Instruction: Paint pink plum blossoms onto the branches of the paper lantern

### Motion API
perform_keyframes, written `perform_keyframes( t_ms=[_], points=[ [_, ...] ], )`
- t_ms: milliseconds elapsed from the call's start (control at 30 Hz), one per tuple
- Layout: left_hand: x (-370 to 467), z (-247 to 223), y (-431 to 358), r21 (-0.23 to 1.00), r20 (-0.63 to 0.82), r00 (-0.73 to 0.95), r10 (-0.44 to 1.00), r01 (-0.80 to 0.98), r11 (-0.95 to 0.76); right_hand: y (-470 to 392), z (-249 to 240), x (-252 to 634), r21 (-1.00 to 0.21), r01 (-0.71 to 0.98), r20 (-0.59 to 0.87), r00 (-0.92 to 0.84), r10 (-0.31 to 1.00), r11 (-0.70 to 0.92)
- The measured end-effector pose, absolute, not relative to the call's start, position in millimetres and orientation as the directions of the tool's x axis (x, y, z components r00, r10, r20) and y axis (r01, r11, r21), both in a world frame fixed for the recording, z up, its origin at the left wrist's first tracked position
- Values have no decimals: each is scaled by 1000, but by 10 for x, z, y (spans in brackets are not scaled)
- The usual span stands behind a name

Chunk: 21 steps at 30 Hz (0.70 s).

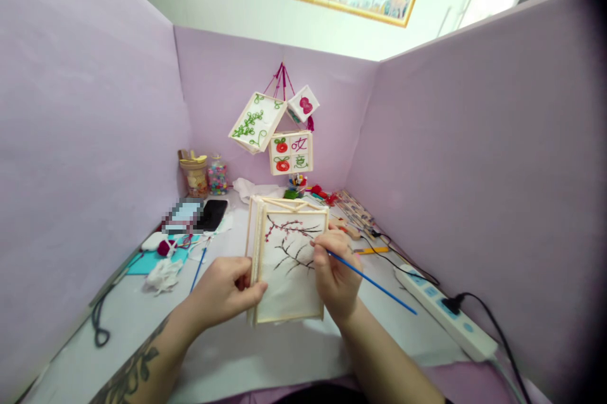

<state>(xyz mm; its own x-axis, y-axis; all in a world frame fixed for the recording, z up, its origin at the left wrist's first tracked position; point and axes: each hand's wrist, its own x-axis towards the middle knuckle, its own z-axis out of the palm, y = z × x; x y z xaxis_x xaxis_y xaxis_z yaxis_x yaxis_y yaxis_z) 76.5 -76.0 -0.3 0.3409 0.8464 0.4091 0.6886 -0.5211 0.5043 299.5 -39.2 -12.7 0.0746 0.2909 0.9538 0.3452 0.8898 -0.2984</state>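
left hand (227, 287) is clamped on white-panelled wooden box (290, 293) above surface's (208, 360) front edge; slim blue-handled brush (374, 282) is pinched by right hand (339, 274).

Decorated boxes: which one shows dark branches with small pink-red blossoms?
The held box, in the left hand. The others hang: the green-vine box, the red-fruit box and the small box with a magenta motif.

A craft booth: lilac partitions (474, 138) enclose a white worktop (222, 347) bearing yarn (165, 248), a jar of coloured pieces (218, 179) and a power strip (424, 291), with a painted wood-framed box (290, 296) and a blue brush (374, 282) held above. Decorated boxes (258, 122) hang behind; whether a home or studio surrounds it is unclear.
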Motion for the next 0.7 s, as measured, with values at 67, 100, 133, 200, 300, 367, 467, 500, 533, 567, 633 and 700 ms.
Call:
perform_keyframes(
  t_ms=[67, 100, 133, 200, 300, 367, 467, 500, 533, 567, 633, 700],
  points=[
    [765, -2, -762, 510, 403, 344, 848, 686, -520, -390, -131, 2996, -296, 347, 955, 79, 287, 890],
    [765, -1, -762, 511, 402, 344, 849, 684, -520, -389, -134, 2996, -295, 348, 955, 81, 285, 890],
    [765, 0, -763, 511, 402, 344, 848, 685, -520, -388, -136, 2996, -293, 348, 956, 81, 283, 891],
    [764, -1, -763, 509, 404, 344, 848, 685, -521, -387, -140, 2994, -296, 338, 955, 80, 286, 893],
    [760, -2, -763, 507, 404, 343, 848, 688, -519, -388, -143, 2990, -318, 294, 948, 116, 296, 901],
    [759, 3, -760, 508, 399, 341, 851, 691, -515, -390, -143, 2987, -327, 273, 943, 149, 296, 905],
    [761, 16, -755, 511, 393, 340, 854, 692, -510, -390, -143, 2986, -324, 274, 944, 158, 290, 905],
    [762, 19, -754, 513, 392, 340, 855, 690, -510, -388, -145, 2988, -321, 279, 945, 152, 289, 905],
    [764, 22, -754, 515, 394, 340, 854, 688, -512, -385, -149, 2990, -319, 286, 946, 145, 289, 903],
    [766, 24, -755, 516, 396, 341, 853, 685, -514, -381, -154, 2992, -318, 295, 947, 137, 289, 901],
    [770, 24, -759, 517, 400, 343, 850, 681, -519, -372, -164, 2997, -315, 312, 949, 123, 291, 896],
    [773, 23, -764, 515, 403, 343, 848, 681, -520, -366, -170, 2999, -310, 322, 951, 115, 288, 894]
  ],
)
